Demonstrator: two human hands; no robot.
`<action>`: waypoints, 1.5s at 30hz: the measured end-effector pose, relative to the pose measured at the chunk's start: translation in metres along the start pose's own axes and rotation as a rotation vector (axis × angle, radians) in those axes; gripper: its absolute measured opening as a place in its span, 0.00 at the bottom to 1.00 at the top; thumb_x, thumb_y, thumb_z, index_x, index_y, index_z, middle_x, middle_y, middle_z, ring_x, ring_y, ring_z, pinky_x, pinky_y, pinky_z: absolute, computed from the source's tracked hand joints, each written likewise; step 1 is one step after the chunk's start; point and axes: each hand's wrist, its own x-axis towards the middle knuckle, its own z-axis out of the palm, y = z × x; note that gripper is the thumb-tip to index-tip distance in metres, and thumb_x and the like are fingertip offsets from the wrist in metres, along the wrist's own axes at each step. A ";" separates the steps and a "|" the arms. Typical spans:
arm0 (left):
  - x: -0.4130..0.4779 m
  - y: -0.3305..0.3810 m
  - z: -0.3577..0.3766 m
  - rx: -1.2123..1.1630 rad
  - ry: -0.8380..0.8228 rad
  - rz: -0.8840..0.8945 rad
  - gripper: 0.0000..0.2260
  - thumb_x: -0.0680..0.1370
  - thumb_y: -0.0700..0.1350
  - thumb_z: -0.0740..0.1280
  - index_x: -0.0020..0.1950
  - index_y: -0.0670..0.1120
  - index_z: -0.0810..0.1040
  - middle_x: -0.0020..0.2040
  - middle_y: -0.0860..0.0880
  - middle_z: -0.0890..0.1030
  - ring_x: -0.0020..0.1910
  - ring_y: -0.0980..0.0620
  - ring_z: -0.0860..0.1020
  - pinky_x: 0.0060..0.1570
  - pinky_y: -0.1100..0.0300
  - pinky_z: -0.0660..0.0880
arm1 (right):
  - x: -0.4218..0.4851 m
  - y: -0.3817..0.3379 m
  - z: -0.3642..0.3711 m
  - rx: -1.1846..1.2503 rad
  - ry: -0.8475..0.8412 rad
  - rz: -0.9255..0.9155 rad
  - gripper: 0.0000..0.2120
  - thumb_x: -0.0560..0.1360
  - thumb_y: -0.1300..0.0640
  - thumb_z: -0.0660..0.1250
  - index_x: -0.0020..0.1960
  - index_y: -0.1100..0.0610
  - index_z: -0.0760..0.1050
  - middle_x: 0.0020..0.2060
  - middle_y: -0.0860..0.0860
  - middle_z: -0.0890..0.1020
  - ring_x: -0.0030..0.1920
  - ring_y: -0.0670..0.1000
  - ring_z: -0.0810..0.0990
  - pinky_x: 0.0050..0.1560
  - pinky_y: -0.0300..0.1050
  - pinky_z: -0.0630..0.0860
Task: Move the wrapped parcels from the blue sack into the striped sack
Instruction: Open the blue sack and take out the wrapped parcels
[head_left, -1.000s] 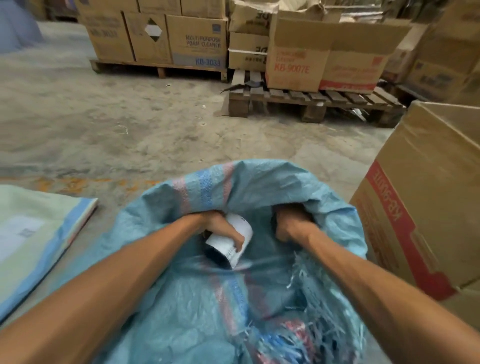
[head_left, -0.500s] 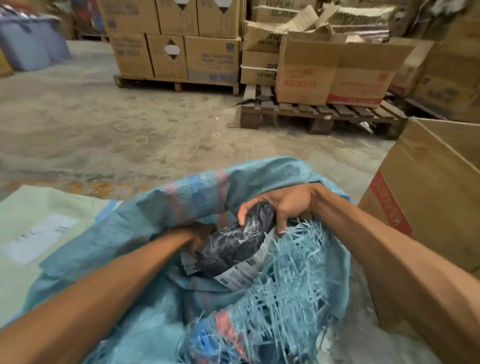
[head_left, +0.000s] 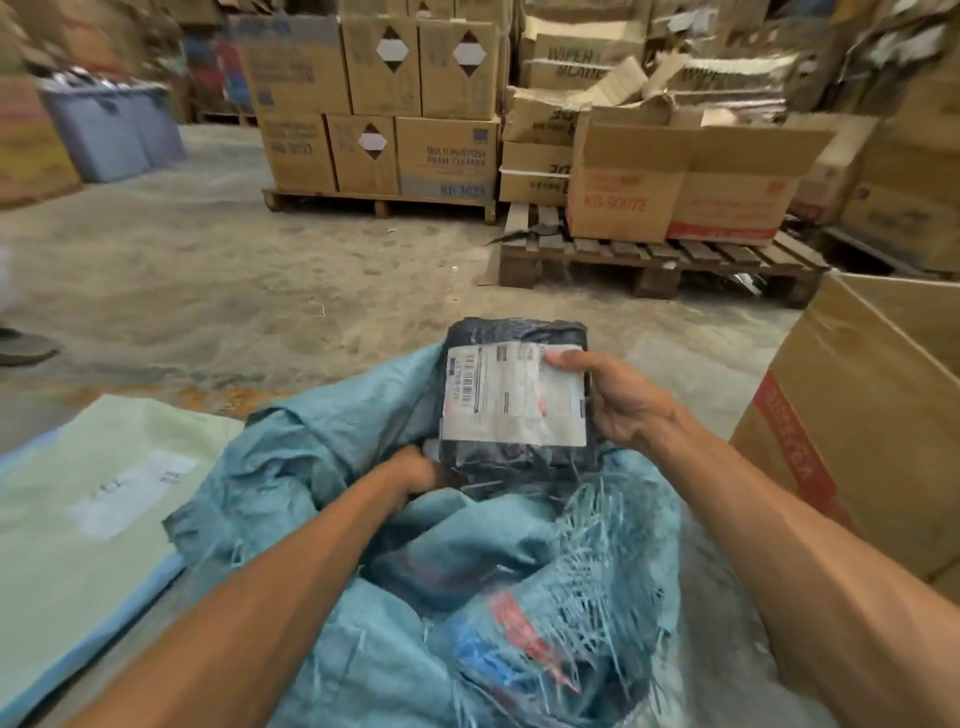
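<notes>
The pale green sack (head_left: 78, 519) with a blue edge stripe, likely the striped sack, lies flat on the floor left of the blue sack (head_left: 322, 467), so the carry should run leftward. The left hand (head_left: 415, 470), the nearer one to it, holds the lower left corner of the black wrapped parcel (head_left: 514, 395), fingers tucked under it, and the right hand (head_left: 618, 405) grips its right edge, thumb on the label (head_left: 488, 415). The parcel stands upright just over the blue sack's mouth.
</notes>
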 end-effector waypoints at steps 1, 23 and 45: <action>-0.012 0.007 -0.002 -0.063 -0.012 -0.019 0.33 0.59 0.51 0.81 0.60 0.40 0.78 0.57 0.44 0.82 0.50 0.46 0.82 0.51 0.52 0.81 | 0.000 -0.003 0.007 0.014 0.088 -0.026 0.18 0.74 0.59 0.70 0.62 0.66 0.78 0.54 0.61 0.84 0.51 0.58 0.85 0.41 0.51 0.85; -0.154 0.048 -0.070 -0.299 -0.200 0.213 0.34 0.58 0.47 0.80 0.63 0.44 0.77 0.53 0.45 0.85 0.54 0.45 0.84 0.58 0.46 0.79 | -0.051 -0.084 0.090 0.058 0.439 -0.469 0.18 0.74 0.54 0.75 0.61 0.58 0.78 0.52 0.54 0.86 0.51 0.56 0.86 0.48 0.55 0.84; -0.519 -0.283 -0.230 -0.091 0.797 -0.280 0.31 0.57 0.60 0.75 0.56 0.53 0.76 0.50 0.52 0.81 0.47 0.51 0.81 0.42 0.53 0.82 | -0.155 0.167 0.400 -0.235 -0.227 0.273 0.45 0.48 0.42 0.87 0.59 0.60 0.81 0.49 0.60 0.86 0.46 0.62 0.87 0.47 0.68 0.81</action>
